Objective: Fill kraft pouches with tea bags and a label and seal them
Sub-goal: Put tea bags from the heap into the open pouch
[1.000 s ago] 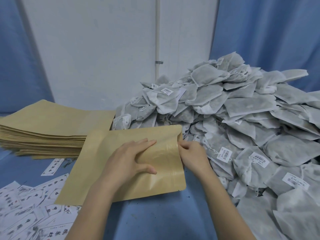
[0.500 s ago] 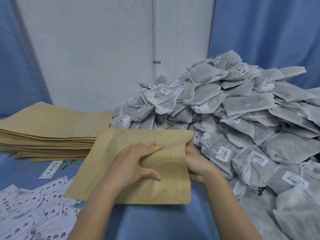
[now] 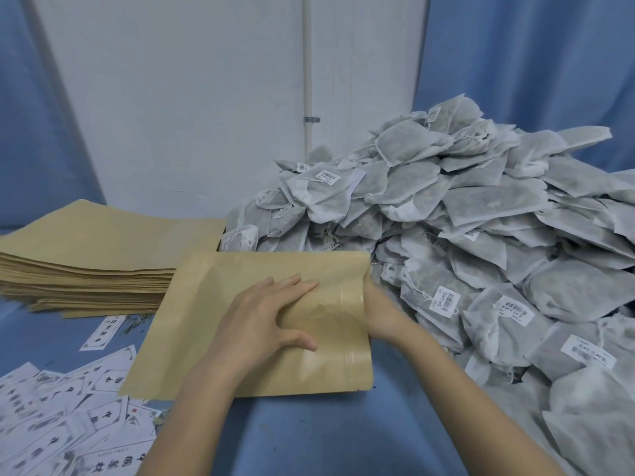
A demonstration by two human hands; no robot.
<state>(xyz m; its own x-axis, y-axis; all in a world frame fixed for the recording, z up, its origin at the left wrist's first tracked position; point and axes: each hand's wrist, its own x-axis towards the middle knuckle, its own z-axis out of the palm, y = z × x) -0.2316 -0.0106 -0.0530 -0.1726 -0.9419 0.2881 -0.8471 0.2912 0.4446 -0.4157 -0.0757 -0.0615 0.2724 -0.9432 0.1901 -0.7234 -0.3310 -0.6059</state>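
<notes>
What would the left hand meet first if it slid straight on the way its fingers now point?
The left hand lies on the kraft pouch, fingers pointing up-right. It would probably cross the pouch's far edge, then meet the heap of tea bags; depth is unclear.

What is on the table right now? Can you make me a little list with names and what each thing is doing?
pouch in work: one kraft pouch lying flat on the blue table, mouth toward the tea bags
left hand: left hand rests on top of the pouch, fingers spread
right hand: right hand at the pouch's mouth, fingers hidden inside it
tea bags: big grey heap of tea bags on the right
spare pouches: flat stack of pouches at the left
labels: loose paper labels scattered at the near left
</notes>
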